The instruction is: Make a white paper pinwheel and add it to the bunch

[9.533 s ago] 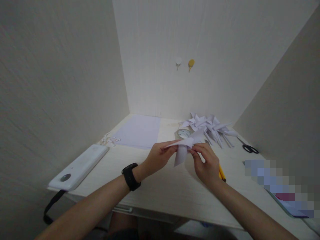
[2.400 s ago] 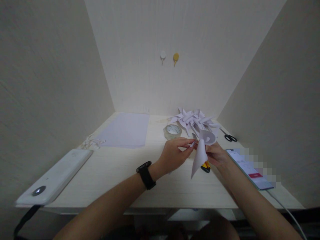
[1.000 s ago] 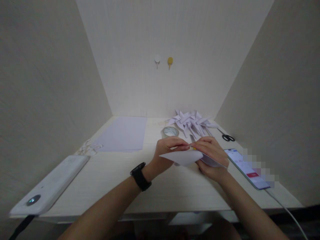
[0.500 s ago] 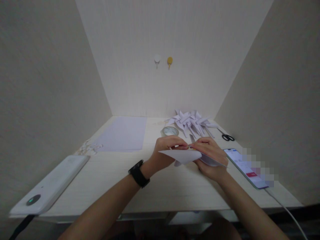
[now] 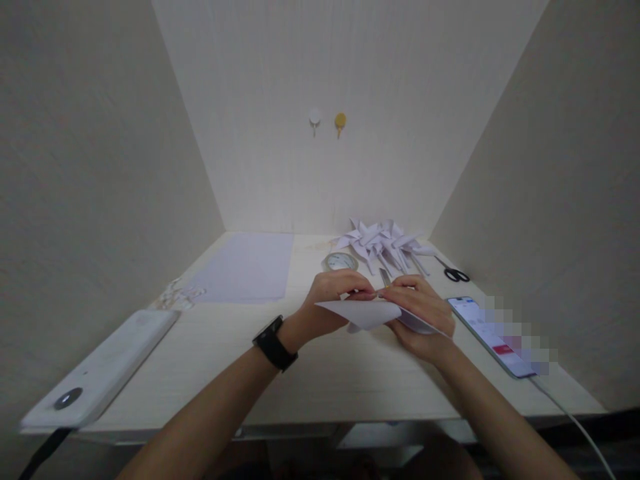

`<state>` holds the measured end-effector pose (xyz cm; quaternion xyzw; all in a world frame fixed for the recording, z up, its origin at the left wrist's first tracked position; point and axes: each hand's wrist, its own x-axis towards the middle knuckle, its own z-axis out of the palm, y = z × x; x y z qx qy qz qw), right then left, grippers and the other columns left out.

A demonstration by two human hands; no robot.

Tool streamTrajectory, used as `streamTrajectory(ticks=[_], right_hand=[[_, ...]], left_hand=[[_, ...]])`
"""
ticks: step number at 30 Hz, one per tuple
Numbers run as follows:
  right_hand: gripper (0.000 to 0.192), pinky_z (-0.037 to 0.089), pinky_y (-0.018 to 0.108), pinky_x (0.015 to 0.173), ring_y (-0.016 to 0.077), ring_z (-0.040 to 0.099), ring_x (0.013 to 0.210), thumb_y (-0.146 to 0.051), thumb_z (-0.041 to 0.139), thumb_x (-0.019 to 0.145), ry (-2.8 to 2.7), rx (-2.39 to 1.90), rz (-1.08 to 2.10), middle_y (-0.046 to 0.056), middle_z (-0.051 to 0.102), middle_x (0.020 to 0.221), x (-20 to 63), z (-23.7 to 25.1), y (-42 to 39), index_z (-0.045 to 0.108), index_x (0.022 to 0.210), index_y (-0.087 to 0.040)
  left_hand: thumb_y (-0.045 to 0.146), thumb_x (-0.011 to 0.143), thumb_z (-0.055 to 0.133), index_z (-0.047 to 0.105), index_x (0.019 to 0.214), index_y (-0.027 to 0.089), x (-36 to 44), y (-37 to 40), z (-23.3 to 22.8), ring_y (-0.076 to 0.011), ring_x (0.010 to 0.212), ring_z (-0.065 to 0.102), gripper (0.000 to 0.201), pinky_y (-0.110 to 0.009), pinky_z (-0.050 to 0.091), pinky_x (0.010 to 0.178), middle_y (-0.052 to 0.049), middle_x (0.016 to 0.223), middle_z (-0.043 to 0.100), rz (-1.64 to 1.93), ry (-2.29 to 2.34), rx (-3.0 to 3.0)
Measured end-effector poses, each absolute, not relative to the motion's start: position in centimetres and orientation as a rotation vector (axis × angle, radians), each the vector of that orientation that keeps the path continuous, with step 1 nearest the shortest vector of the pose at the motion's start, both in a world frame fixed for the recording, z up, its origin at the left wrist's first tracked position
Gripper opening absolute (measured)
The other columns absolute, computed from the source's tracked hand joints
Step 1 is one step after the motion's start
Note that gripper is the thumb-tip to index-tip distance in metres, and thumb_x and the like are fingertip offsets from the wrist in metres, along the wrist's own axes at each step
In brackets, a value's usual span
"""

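Note:
My left hand (image 5: 333, 293), with a black watch (image 5: 275, 343) on its wrist, is closed in a pinch on a white paper pinwheel (image 5: 363, 313). Opposite it, my right hand (image 5: 420, 313) grips the same pinwheel, its fingertips nearly meeting those of the left at the far side of the paper. The folded paper hides some of the fingers, and anything small between the fingertips cannot be made out. Just beyond the fingertips a narrow grey blade (image 5: 385, 277) shows, its lower part hidden by my right hand.
Behind the hands lie a tape roll (image 5: 340, 262) and a pile of white paper pinwheels (image 5: 383, 243). Scissors (image 5: 455, 274) and a cabled phone (image 5: 493, 337) are at right. At left are paper sheets (image 5: 245, 267), small white strips (image 5: 180, 295) and a white device (image 5: 105, 367).
My left hand and wrist have shifted slightly to the left, and the fingertips have moved a little. The pinwheel stays held between both hands.

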<state>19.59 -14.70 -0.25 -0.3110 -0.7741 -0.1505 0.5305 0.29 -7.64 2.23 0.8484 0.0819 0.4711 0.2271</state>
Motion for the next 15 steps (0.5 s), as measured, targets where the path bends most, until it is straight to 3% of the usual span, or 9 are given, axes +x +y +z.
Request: streamTrajectory(ticks=[8, 15], right_hand=[[0.043, 0.055, 0.046, 0.073, 0.0265, 0.067, 0.082, -0.022, 0.076, 0.076, -1.861, -0.731, -0.372, 0.007, 0.076, 0.093, 19.53, -0.10, -14.84, 0.067, 0.118, -0.026], [0.046, 0.055, 0.047, 0.073, 0.0273, 0.068, 0.083, -0.020, 0.073, 0.078, -1.856, -0.719, -0.385, 0.008, 0.076, 0.096, 19.51, -0.21, -14.96, 0.066, 0.123, -0.027]], left_hand=[[0.022, 0.090, 0.062, 0.070, 0.085, 0.014, 0.23, -7.47, 2.27, -0.0141, 0.079, 0.067, 0.013, -0.026, 0.053, 0.075, -0.007, 0.083, 0.073, 1.289, 0.105, 2.375], [0.025, 0.092, 0.060, 0.071, 0.086, 0.015, 0.22, -7.28, 2.59, -0.0148, 0.081, 0.067, 0.016, -0.027, 0.052, 0.077, -0.007, 0.084, 0.073, 1.218, 0.143, 2.349]])
